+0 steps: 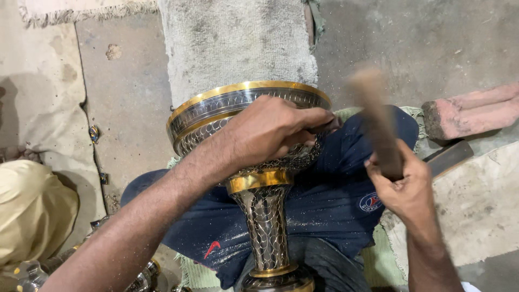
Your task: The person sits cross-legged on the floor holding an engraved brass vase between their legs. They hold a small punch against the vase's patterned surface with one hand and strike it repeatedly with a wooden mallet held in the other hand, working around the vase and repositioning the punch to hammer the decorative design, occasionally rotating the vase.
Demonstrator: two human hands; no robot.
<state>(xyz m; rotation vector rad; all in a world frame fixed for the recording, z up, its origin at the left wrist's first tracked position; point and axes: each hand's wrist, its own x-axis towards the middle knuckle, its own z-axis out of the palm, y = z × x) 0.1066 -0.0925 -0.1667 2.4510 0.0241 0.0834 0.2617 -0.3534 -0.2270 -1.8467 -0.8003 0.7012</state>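
Note:
A tall metal vase (263, 216) with gold bands and fine engraved scale pattern lies tilted across my lap, its wide rim (238, 92) pointing away from me. My left hand (270, 130) rests on the bowl of the vase and grips a small dark chisel (324, 127) against the metal. My right hand (403, 186) holds a wooden mallet (376, 116), raised and blurred, to the right of the vase.
A grey rug (238, 43) lies beyond the vase on the concrete floor. A reddish brick (470, 111) and a dark flat bar (448, 157) sit at right. Yellow cloth (27, 211) and shiny metal pieces (32, 273) lie at lower left.

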